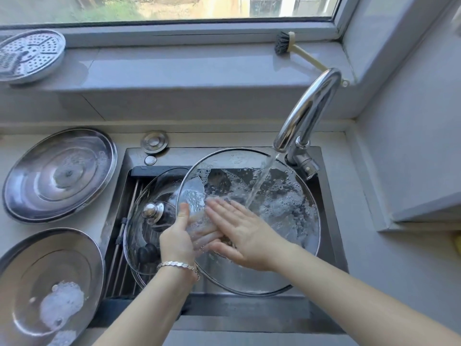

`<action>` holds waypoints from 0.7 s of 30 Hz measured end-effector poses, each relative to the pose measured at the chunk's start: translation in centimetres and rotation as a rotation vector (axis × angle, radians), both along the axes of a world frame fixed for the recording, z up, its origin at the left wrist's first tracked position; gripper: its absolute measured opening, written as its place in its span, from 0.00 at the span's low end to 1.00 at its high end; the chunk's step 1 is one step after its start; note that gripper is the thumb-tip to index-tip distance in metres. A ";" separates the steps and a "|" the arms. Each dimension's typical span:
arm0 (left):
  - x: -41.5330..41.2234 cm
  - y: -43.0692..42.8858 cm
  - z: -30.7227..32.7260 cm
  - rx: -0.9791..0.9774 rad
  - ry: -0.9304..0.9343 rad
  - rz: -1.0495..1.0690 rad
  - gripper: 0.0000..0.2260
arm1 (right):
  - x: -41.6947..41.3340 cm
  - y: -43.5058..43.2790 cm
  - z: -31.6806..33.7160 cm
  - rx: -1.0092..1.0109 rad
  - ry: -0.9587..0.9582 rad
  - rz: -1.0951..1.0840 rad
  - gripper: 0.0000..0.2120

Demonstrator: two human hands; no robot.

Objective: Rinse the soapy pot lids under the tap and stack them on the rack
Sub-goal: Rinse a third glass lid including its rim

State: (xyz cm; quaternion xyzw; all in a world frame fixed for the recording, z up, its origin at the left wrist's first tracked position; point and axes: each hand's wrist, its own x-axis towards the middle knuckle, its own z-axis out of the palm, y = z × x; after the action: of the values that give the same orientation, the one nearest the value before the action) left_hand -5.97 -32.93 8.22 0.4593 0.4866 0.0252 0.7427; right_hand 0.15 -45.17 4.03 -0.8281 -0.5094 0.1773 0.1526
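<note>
Fingers [222, 208] of my right hand [242, 233] lie straight and flat on the soapy glass lid [287, 221], wiping at suds. My left hand [175, 242] pinches its near rim, thumb on top, the other fingers showing through the glass from below. The lid is held over the sink [224, 318], with the stream [259, 181] from the tap [306, 113] landing on it. This is the rinse, midway I judge: foam covers the far half. Next I'd turn that side under the water, then set the lid on the rack [116, 260] by the knobbed glass lid [149, 193]. A far steel lid [59, 176] and a near steel lid [50, 283], both sudsy, wait on the tabletop [369, 258].
</note>
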 end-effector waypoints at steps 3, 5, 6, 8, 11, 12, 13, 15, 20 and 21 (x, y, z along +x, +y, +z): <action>0.3 0.4 0.8 0.064 0.018 -0.018 0.20 | 1.5 -2.1 -0.6 -0.091 0.006 -0.271 0.29; 0.7 0.7 1.7 0.161 0.023 -0.038 0.19 | 1.8 -3.8 -1.3 -0.102 0.050 -0.500 0.27; 0.8 0.8 2.2 0.231 0.021 -0.056 0.18 | 1.8 -4.5 -1.7 -0.114 0.084 -0.597 0.24; 0.9 0.9 2.9 0.379 0.004 -0.107 0.16 | 1.6 -5.9 -2.6 -0.166 0.116 -0.712 0.20; 1.0 1.1 3.6 0.533 0.004 -0.170 0.15 | 1.5 -7.1 -3.7 -0.112 0.238 -0.852 0.21; 1.0 1.2 3.7 0.530 0.012 -0.169 0.15 | 1.8 -7.2 -3.7 -0.016 0.280 -0.937 0.21; 1.1 1.4 3.7 0.500 0.018 -0.153 0.14 | 2.4 -7.3 -3.8 0.096 0.312 -1.041 0.21; 1.2 1.7 3.7 0.418 0.027 -0.112 0.15 | 4.5 -7.3 -3.5 0.277 0.372 -1.287 0.19; 0.8 1.7 2.8 0.291 0.049 -0.066 0.15 | 10.5 -6.8 -2.9 0.182 0.638 -1.452 0.27; 0.8 1.5 2.7 0.271 0.049 -0.058 0.16 | 11.2 -6.6 -3.2 0.199 0.643 -1.484 0.25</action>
State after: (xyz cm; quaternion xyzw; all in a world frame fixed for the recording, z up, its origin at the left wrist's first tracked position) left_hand -5.16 -31.39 10.90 0.5699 0.4832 0.0580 0.6621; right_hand 11.35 -51.73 0.84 -0.8412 0.2271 0.2130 0.4421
